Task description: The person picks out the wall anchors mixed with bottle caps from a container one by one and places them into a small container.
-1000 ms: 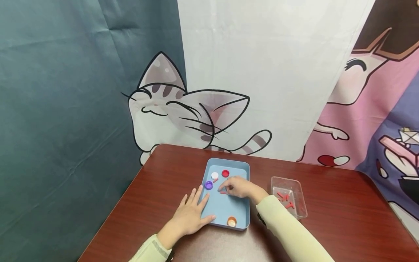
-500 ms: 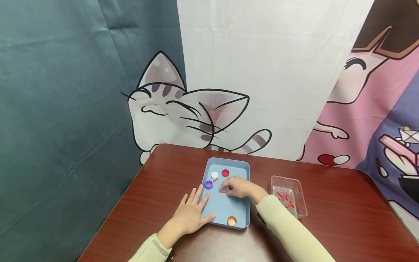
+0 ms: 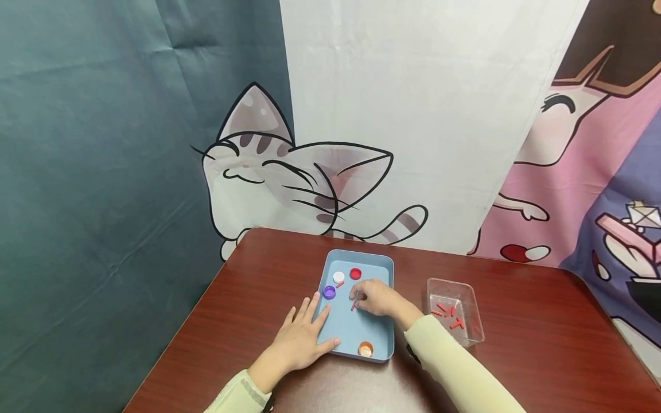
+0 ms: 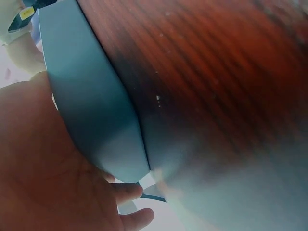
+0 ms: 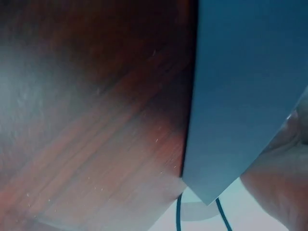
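Observation:
In the head view a blue tray (image 3: pixel 345 338) lies on the table. My right hand (image 3: pixel 378 297) reaches into it from the right and pinches a small red stick (image 3: pixel 353 307) between thumb and finger; part of the stick is hidden. My left hand (image 3: pixel 296 339) rests with spread, straight fingers on the tray's left edge. Inside the tray sit a white cap (image 3: pixel 338 277), a red cap (image 3: pixel 356 273), a purple cap (image 3: pixel 329 292) and an orange cap (image 3: pixel 365 349). Another red stick (image 3: pixel 339 284) lies by the white cap. The tray's outer wall (image 5: pixel 236 96) hides most of the right hand in its wrist view.
To the right of the tray stands a clear plastic box (image 3: pixel 472 312) with several red sticks (image 3: pixel 457 323) in it. The brown table (image 3: pixel 537 321) reaches back to a wall hung with cartoon-printed cloth (image 3: pixel 439 115).
The red stick at my right fingertips has turned from lying crosswise to nearly lengthwise, and the right hand has drawn slightly to the right. My left hand stays in place.

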Action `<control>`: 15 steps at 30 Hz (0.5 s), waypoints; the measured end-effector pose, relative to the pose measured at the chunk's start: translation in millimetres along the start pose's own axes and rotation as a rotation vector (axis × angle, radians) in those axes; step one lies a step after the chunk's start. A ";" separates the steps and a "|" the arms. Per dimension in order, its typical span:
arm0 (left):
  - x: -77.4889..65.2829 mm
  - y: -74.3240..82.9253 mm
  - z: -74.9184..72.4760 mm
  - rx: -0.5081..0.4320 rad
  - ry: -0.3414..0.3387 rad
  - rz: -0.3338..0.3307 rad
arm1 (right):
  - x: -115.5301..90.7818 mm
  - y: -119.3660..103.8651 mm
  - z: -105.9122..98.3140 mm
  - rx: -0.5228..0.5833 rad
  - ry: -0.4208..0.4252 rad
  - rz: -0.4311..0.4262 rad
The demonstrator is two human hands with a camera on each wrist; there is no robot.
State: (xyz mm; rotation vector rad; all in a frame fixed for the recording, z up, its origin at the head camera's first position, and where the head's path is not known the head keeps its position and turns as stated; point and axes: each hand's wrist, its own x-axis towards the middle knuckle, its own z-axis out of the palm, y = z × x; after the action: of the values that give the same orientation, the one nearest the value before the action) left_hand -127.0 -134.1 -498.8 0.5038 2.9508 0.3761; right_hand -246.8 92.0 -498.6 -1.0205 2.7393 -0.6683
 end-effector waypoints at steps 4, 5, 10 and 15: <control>0.4 -1.3 1.7 0.005 0.002 0.002 | -4.7 -7.3 2.3 -0.005 0.039 0.107; 0.6 -1.6 2.0 0.008 0.002 0.001 | -5.6 -8.9 3.1 -0.004 0.043 0.137; 1.3 -2.3 3.0 0.010 -0.001 0.003 | -8.1 -16.3 8.2 -0.002 0.066 0.250; 1.3 -2.0 3.3 0.006 0.002 0.006 | -8.2 -21.0 13.2 -0.017 0.086 0.333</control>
State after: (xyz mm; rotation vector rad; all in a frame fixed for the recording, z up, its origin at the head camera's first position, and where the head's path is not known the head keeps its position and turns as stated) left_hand -128.4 -134.8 -502.6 0.5129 2.9536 0.3678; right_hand -224.5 78.6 -501.1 -0.5264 2.8930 -0.6451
